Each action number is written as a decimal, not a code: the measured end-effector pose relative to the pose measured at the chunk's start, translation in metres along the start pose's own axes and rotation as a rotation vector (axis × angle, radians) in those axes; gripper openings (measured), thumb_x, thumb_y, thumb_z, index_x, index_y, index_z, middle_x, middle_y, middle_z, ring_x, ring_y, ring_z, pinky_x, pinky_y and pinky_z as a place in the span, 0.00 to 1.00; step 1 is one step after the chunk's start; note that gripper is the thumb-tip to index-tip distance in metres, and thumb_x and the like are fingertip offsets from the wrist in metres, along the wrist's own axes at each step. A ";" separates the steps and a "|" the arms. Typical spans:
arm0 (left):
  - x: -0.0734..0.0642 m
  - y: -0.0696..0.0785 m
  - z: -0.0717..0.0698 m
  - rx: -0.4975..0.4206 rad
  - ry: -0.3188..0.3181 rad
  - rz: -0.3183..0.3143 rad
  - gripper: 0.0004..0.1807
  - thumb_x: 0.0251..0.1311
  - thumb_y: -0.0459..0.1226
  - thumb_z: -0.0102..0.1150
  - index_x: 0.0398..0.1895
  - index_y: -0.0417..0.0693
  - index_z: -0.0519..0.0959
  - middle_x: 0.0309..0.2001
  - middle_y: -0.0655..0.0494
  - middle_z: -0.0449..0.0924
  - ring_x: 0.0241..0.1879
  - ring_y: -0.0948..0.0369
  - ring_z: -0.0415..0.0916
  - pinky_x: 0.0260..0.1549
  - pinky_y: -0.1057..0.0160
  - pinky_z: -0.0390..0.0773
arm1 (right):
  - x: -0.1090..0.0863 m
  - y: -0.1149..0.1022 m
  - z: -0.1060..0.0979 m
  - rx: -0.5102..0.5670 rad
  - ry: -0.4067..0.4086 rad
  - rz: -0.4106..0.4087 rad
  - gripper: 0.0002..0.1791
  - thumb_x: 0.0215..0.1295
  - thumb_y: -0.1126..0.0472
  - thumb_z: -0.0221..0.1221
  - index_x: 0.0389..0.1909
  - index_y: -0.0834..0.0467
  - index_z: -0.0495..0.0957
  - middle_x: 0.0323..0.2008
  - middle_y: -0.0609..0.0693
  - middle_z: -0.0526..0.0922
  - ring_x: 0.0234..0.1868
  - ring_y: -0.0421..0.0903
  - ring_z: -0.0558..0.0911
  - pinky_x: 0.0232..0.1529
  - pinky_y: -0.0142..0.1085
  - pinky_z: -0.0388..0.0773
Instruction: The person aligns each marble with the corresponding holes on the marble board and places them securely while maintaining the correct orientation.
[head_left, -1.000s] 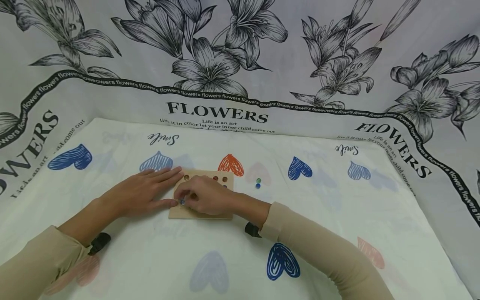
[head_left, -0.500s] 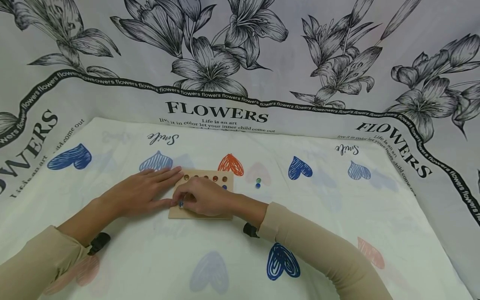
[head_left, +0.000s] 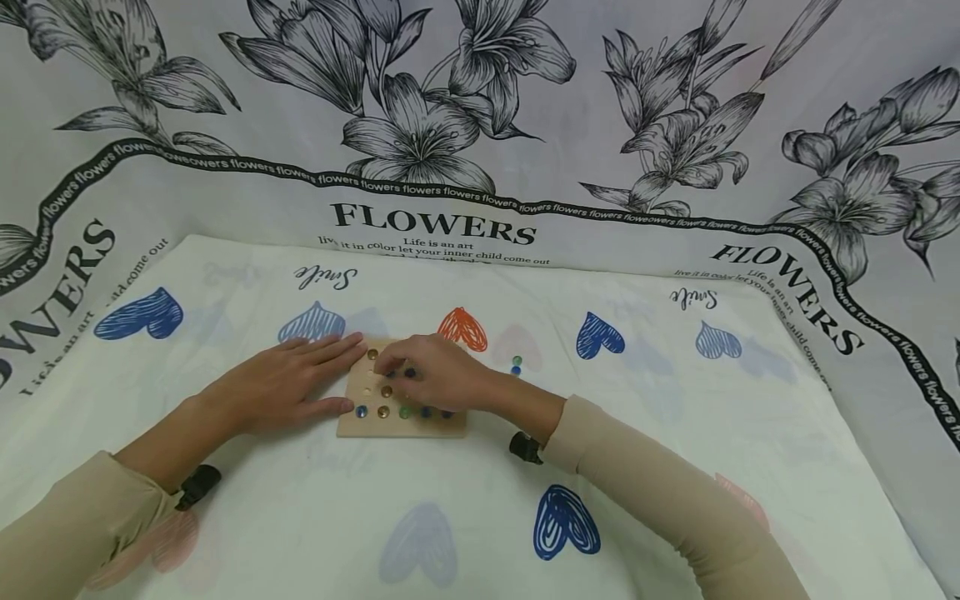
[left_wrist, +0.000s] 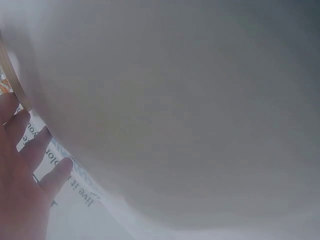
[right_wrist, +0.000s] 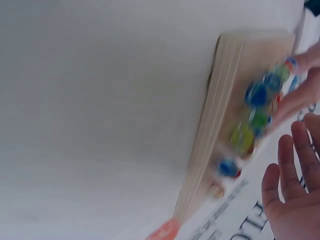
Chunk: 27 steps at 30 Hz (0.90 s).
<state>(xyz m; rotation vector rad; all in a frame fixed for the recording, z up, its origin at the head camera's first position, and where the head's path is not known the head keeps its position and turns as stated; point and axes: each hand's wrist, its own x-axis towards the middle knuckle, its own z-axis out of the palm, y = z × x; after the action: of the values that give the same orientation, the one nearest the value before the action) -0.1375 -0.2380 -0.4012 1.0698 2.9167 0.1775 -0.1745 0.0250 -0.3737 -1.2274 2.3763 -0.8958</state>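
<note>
A small wooden board (head_left: 401, 429) lies on the cloth, with rows of round holes and coloured marbles seated in many of them. Along its near row sit a blue marble (head_left: 362, 411), an amber marble (head_left: 383, 412) and a green marble (head_left: 405, 412). My left hand (head_left: 292, 387) rests flat beside the board, thumb and fingertips at its left edge. Above the back half hovers my right hand (head_left: 438, 371), fingers loosely bent, thumb and forefinger apart with marbles on the board showing between them. It hides part of the back rows.
Just right of the board are a loose green marble (head_left: 517, 361) and a blue one (head_left: 516, 372). A white cloth (head_left: 645, 417) printed with hearts covers the table. Behind it hangs a flower-patterned fabric (head_left: 555, 150).
My right hand has let go of the blue marble at the board's near left corner and moved back and to the right. That marble now sits in the near row. My left hand stays put.
</note>
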 end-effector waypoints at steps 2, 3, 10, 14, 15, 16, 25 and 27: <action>0.000 0.000 0.000 -0.002 0.000 -0.002 0.41 0.69 0.62 0.49 0.77 0.48 0.60 0.76 0.52 0.58 0.71 0.46 0.61 0.66 0.39 0.63 | -0.005 0.006 -0.006 0.017 0.016 0.024 0.12 0.68 0.66 0.61 0.51 0.58 0.83 0.48 0.47 0.86 0.48 0.37 0.81 0.51 0.28 0.77; 0.000 0.000 0.000 -0.001 0.001 -0.003 0.41 0.68 0.62 0.49 0.77 0.49 0.60 0.76 0.52 0.58 0.71 0.46 0.61 0.66 0.39 0.63 | -0.009 0.010 -0.009 0.031 0.023 0.041 0.12 0.68 0.66 0.61 0.51 0.57 0.82 0.48 0.47 0.86 0.47 0.38 0.80 0.50 0.29 0.78; 0.000 0.001 0.001 0.012 0.001 0.001 0.42 0.68 0.62 0.49 0.77 0.48 0.60 0.76 0.51 0.57 0.71 0.46 0.61 0.66 0.39 0.64 | -0.030 0.033 -0.029 0.052 0.100 0.100 0.14 0.66 0.69 0.60 0.51 0.58 0.82 0.46 0.47 0.86 0.47 0.39 0.80 0.52 0.37 0.79; 0.000 0.000 0.001 0.016 0.004 0.007 0.42 0.68 0.62 0.49 0.77 0.48 0.60 0.76 0.50 0.57 0.71 0.46 0.61 0.66 0.39 0.64 | -0.042 0.044 -0.040 0.023 0.147 0.093 0.13 0.67 0.68 0.62 0.51 0.59 0.82 0.46 0.49 0.86 0.47 0.42 0.81 0.53 0.43 0.79; 0.000 0.000 0.001 0.015 0.004 0.007 0.42 0.68 0.62 0.49 0.77 0.48 0.60 0.76 0.50 0.57 0.71 0.46 0.61 0.66 0.39 0.64 | -0.045 0.047 -0.042 0.018 0.155 0.095 0.13 0.66 0.68 0.62 0.51 0.59 0.82 0.46 0.49 0.86 0.47 0.43 0.81 0.52 0.44 0.80; 0.000 0.000 0.001 0.016 0.005 0.009 0.42 0.68 0.62 0.49 0.77 0.48 0.60 0.76 0.50 0.57 0.71 0.46 0.61 0.66 0.39 0.64 | -0.048 0.051 -0.045 0.014 0.161 0.101 0.13 0.66 0.68 0.62 0.51 0.59 0.83 0.46 0.50 0.86 0.47 0.44 0.81 0.52 0.45 0.80; 0.000 0.001 0.001 0.014 -0.007 -0.002 0.42 0.68 0.63 0.48 0.77 0.49 0.59 0.77 0.51 0.56 0.72 0.46 0.60 0.66 0.38 0.63 | -0.077 0.081 -0.055 -0.006 0.172 0.210 0.17 0.66 0.70 0.61 0.55 0.59 0.81 0.51 0.48 0.85 0.51 0.46 0.81 0.54 0.43 0.78; 0.000 0.001 0.001 0.014 -0.014 -0.006 0.42 0.69 0.63 0.47 0.77 0.50 0.59 0.77 0.51 0.56 0.72 0.46 0.60 0.67 0.38 0.62 | -0.083 0.086 -0.056 -0.002 0.171 0.228 0.16 0.66 0.70 0.60 0.54 0.59 0.81 0.51 0.48 0.84 0.51 0.46 0.80 0.55 0.44 0.78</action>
<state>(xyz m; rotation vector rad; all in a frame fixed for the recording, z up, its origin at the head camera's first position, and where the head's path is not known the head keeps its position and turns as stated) -0.1369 -0.2368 -0.4016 1.0594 2.9127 0.1491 -0.2092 0.1509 -0.3884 -0.8871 2.5852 -0.9578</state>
